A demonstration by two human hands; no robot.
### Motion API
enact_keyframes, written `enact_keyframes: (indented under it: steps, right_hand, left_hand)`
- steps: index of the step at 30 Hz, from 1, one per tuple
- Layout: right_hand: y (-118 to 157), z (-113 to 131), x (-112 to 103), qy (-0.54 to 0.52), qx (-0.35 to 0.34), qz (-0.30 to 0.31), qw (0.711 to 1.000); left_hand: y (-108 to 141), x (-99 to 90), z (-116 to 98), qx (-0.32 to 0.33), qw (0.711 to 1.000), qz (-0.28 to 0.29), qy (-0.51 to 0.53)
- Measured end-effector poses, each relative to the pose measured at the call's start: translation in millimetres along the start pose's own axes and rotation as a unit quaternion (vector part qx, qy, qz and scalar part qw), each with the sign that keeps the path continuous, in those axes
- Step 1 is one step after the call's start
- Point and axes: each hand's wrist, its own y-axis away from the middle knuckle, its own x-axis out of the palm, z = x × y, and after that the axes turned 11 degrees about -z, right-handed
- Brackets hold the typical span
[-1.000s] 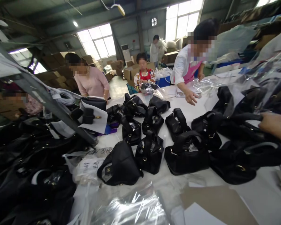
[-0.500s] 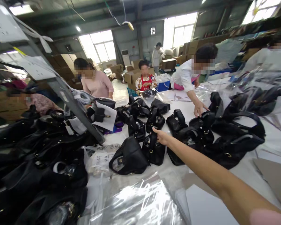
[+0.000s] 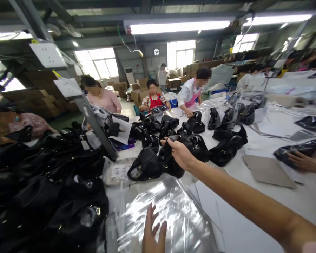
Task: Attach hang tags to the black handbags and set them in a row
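My right hand (image 3: 179,150) reaches out from the right, its fingers closed on the top handle of a small black handbag (image 3: 170,166). That bag stands at the near end of a group of similar bags. Close to it, on the left, another black handbag (image 3: 147,164) leans over with its handle toward me. Low in the view, my left hand (image 3: 153,233) is open, fingers apart, over a stack of clear plastic bags (image 3: 171,207). Whether it touches the plastic I cannot tell. White sheets (image 3: 234,219) lie right of the stack.
A large heap of black bags (image 3: 50,189) fills the left side. A slanted metal post (image 3: 94,124) rises beside it. Co-workers stand across the table, one touching a black bag (image 3: 196,122). On the right, another person's hand (image 3: 302,161) rests near grey cardboard (image 3: 268,170).
My left hand has come into view over the clear plastic. My right hand stays at the handbag's handle. The view has shifted, and the co-worker in white has drawn a bag away from the group.
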Motion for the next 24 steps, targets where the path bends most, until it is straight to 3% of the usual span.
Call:
enact_keyframes:
  steps: [4,8,12,15,18,21,22,24]
  right_hand:
    - [66,-1,6,-0.045,0.076,0.012,0.996]
    - [109,-37,1,-0.088,0.147,-0.051,0.984]
    - [140,-93,-16,-0.025,0.176,-0.047,0.983]
    - [154,-127,-45,0.199,0.086,0.033,0.976]
    - [163,-143,-91,0.393,-0.029,0.108,0.913]
    - [169,-152,-138,0.572,-0.221,0.244,0.751]
    - [170,-156,-150,0.617,-0.268,0.271,0.688]
    - [166,-169,-167,0.671,-0.32,0.289,0.604]
  left_hand:
    - [-3,8.3,-14,0.087,0.993,0.047,-0.063]
    - [4,-3.1,-15,0.164,0.972,0.002,-0.167]
    - [7,-28.6,24,0.147,0.964,0.045,-0.216]
    - [8,-41.5,62,0.122,0.965,0.074,-0.219]
    - [9,-43.7,88,0.118,0.971,0.09,-0.19]
    - [10,-39.4,95,0.119,0.973,0.086,-0.177]
    - [9,-37.6,96,0.118,0.974,0.081,-0.174]
    - [8,-34.6,95,0.119,0.976,0.075,-0.166]
